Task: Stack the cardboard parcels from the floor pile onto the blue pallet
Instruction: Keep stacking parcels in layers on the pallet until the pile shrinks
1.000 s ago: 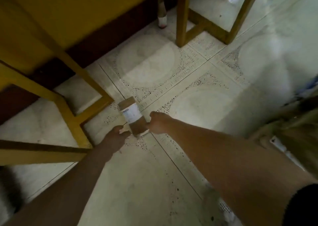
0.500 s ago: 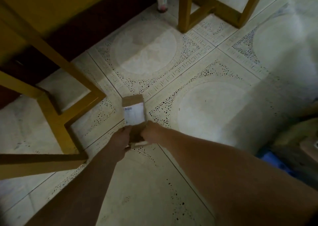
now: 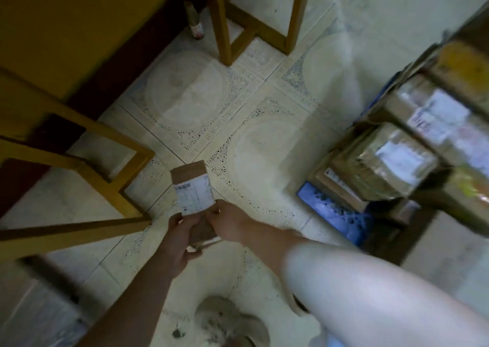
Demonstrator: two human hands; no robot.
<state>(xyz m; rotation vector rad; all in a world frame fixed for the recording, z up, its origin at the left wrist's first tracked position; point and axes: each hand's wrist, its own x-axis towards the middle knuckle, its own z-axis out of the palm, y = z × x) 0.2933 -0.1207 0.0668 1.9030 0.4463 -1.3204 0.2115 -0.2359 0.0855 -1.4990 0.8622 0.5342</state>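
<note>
Both hands, left hand (image 3: 182,237) and right hand (image 3: 227,221), grasp small parcel (image 3: 193,192) by near end only; could tip out before reaching pallet (image 3: 336,215).

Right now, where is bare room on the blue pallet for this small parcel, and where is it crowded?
The blue pallet shows one bare strip at its near left corner, between the tiled floor and the stacked parcels, which crowd the rest. The left hand and right hand hold the small parcel.
</note>
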